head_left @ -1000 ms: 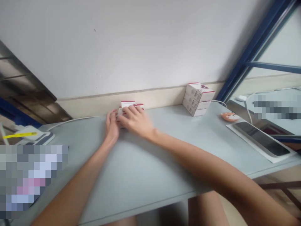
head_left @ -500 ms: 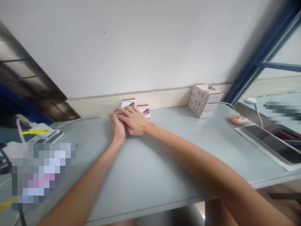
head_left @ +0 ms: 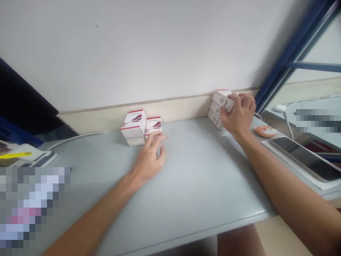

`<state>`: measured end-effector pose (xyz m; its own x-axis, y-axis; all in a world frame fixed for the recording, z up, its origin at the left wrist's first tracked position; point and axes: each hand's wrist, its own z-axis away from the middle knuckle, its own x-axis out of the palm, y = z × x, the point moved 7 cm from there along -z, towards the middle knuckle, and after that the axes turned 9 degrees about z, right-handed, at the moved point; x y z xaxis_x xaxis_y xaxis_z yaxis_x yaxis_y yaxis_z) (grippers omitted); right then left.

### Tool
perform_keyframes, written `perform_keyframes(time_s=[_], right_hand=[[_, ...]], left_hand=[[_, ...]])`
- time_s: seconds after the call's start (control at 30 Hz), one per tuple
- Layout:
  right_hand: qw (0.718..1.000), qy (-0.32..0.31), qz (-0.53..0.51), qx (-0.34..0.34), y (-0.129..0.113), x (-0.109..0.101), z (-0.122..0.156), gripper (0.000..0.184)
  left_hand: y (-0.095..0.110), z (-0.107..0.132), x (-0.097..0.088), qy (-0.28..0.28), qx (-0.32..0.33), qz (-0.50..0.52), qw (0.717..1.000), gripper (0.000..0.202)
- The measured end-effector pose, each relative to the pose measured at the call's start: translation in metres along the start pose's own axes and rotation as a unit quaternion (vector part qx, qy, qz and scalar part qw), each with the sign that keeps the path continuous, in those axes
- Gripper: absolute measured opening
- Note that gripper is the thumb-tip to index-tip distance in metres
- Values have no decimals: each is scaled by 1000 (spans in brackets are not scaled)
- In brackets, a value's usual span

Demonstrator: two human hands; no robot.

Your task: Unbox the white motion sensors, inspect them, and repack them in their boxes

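My left hand (head_left: 151, 158) holds nothing; its fingers are loosely curled and apart. It hovers in front of a single small white box (head_left: 153, 125) with a red edge, partly covering its lower side. Directly left of that box stand two similar boxes (head_left: 134, 122), one on top of the other. Over at the right, my right hand (head_left: 240, 113) grips the top cardboard box (head_left: 222, 99) of a three-high stack, thumb on the near side and fingers over the top. It hides much of the stack's right part.
A pale wall (head_left: 160, 53) rises behind the grey table (head_left: 181, 192). On the right lie an orange animal-faced object (head_left: 265, 131) and a dark phone-like slab (head_left: 306, 158) on a white sheet. A white power strip (head_left: 39, 156) and cable sit at the left.
My right hand has gone from the left boxes to the right-hand stack. My left hand has drawn off the left boxes, exposing them. The view has shifted slightly.
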<state>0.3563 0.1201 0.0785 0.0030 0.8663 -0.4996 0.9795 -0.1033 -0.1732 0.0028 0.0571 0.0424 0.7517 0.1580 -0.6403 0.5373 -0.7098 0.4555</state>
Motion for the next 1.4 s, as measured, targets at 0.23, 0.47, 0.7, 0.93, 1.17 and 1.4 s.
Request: perform_keyframes(time_s=[0.23, 0.47, 0.7, 0.93, 1.17, 1.4], right_hand=[[999, -1, 4, 53, 8, 8, 5, 52], [989, 98, -109, 36, 18, -5, 2, 44], [962, 35, -228, -149, -88, -53, 20, 47], [884, -100, -391, -237, -160, -67, 62, 37], [832, -253, -395, -295, -166, -57, 72, 47], [846, -171, -401, -308, -174, -81, 69, 52]], left_hand=[[-17, -1, 7, -55, -43, 61, 996, 31], [-12, 3, 12, -96, -49, 61, 992, 31], [-26, 3, 17, -60, -155, 259, 951, 41], [-11, -4, 21, -39, -206, 537, 817, 69], [-11, 5, 4, 94, -144, 305, 936, 79], [4, 11, -5, 117, -90, 242, 959, 76]])
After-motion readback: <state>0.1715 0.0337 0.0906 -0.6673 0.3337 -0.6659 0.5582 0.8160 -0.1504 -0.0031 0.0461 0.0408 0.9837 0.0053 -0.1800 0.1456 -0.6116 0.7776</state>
